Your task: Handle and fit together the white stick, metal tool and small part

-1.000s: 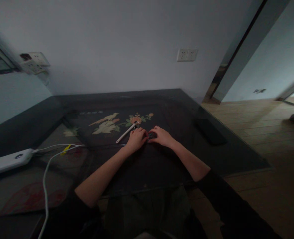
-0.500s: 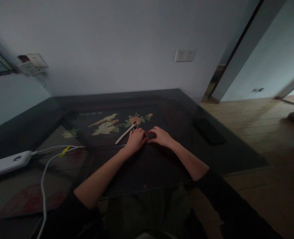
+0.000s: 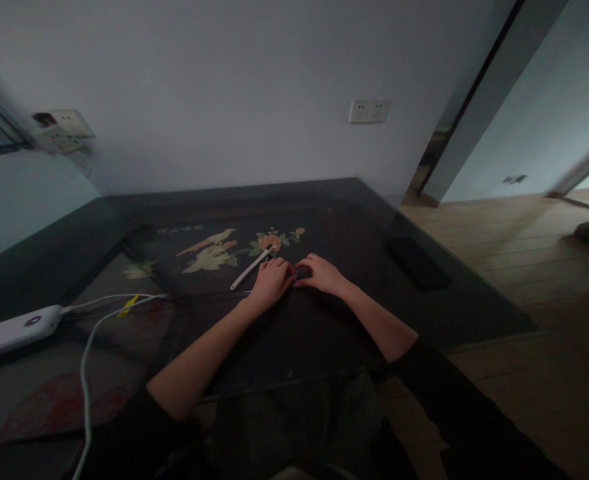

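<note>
Both my hands meet over the dark table (image 3: 334, 320), fingertips close together. A small dark object (image 3: 303, 272) shows between the fingers of my right hand (image 3: 323, 273); its kind is too unclear to name. My left hand (image 3: 271, 280) has its fingers curled in toward the same spot, and its fingertips are partly hidden. Just left of it, a white, thin-handled tool (image 3: 249, 268) lies slantwise with its dark end by the printed flower. A thin shiny rod (image 3: 242, 293) pokes out to the left from beneath my left hand.
A flat black slab-like object (image 3: 418, 263) lies at the table's right side. On the left are a white power strip (image 3: 19, 332) and a white cable (image 3: 85, 373) with a yellow tag (image 3: 128, 305). The wall with its sockets (image 3: 369, 111) rises behind the table.
The view has shifted very slightly. Both hands stay in the same place, with only tiny finger movement around the small dark object.
</note>
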Tool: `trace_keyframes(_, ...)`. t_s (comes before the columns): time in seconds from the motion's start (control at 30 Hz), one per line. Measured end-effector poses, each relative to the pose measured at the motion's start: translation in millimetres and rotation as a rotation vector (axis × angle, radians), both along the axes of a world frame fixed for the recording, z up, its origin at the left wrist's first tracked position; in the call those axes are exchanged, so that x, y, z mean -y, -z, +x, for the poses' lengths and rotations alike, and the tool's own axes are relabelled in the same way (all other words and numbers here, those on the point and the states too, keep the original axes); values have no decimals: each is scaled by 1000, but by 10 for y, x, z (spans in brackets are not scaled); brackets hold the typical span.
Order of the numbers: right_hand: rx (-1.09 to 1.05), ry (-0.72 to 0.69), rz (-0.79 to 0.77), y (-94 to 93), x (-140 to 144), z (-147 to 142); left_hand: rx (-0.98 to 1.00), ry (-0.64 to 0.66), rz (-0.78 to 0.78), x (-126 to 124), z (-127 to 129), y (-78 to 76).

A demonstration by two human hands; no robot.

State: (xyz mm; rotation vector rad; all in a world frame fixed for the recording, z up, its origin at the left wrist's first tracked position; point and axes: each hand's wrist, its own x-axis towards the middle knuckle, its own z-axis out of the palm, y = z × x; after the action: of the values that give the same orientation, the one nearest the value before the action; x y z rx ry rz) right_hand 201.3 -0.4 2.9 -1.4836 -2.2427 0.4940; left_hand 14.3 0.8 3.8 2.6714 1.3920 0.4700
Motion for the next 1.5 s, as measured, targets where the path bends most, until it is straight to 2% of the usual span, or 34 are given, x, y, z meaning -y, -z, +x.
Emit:
trace_keyframes(0.43, 19, 7, -7, -15, -1, -8, 18, 23, 52, 29, -4, -27)
trace_keyframes(0.6, 30, 12, 1, -27, 19, -15, 211, 2, 35, 15, -25, -97)
trace_keyframes(0.77, -28, -2, 10, -67, 54, -20, 525, -57, -134, -37, -87, -120)
trace_keyframes(0.87, -134, -15, 88, -132, 82, -29, 659, -100, -248, -65, -122, -115)
trace_keyframes(0.97, -232, -30, 193, -206, 116, -47, 772, -75, -364, -84, -141, -112)
trace_keyframes(1.13, -272, -75, 264, -253, 164, -80, 839, -48, -453, -77, -148, -147)
trace_keyframes(1.3, -287, -88, 256, -244, 179, -88, 870, -44, -481, -82, -162, -167)
trace_keyframes(1.5, -300, -113, 270, -277, 205, -88, 942, -57, -606, -84, -164, -152)
